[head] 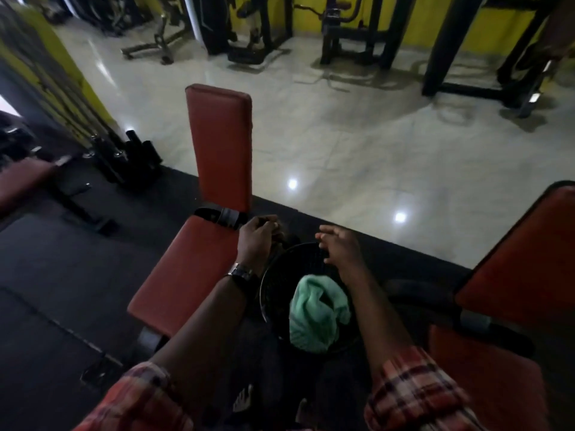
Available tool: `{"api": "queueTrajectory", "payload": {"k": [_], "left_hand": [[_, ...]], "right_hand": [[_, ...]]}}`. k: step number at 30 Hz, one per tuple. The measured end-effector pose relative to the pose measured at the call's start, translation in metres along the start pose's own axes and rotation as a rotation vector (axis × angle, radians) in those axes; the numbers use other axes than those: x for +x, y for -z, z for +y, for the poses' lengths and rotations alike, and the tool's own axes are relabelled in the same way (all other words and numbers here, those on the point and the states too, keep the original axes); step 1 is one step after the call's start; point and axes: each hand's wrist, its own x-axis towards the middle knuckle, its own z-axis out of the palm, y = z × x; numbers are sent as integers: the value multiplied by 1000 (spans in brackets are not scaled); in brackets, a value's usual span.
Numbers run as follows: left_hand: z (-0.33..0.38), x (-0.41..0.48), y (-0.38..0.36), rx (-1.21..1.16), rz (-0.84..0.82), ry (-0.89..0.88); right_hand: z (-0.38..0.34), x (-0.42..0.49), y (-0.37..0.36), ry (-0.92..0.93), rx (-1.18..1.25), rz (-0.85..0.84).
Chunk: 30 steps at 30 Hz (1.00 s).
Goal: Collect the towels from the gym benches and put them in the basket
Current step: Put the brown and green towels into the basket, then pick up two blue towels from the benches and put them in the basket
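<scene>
There are two hands, the left hand [256,237] and the right hand [340,245]. One black basket [295,258] sits just under the fingers [325,236], with one green towel [314,309] in it. There are three red worktops: one [193,262] left of the fingers, one [522,275] to their right, and one [21,185] far off left. There is one watch [241,272] and two checked sleeves [140,396]. Three bright light spots [292,183] shine on the floor [342,135] beyond the fingers.

A mint-green towel [317,312] lies in a black basket [273,275] between red-padded benches [199,259], beside red plaid sleeves [407,390].
</scene>
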Motion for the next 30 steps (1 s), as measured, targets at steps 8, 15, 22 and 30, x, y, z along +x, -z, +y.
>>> {"api": "queueTrajectory", "payload": {"k": [8,15,22,30], "left_hand": [[-10,-19,46,-68,99,-5],[-10,-63,139,-237,281,-9],[-15,-158,301,-390,522,-112],[-53,-346,502,-482,861,-181]], "right_hand": [[-26,-26,-55,113,184,-143],[-49,-86,-130,217,162,-398],[-60,-194,-248,275,116,-653],[-11,-407,-407,263,4,-1020]]}}
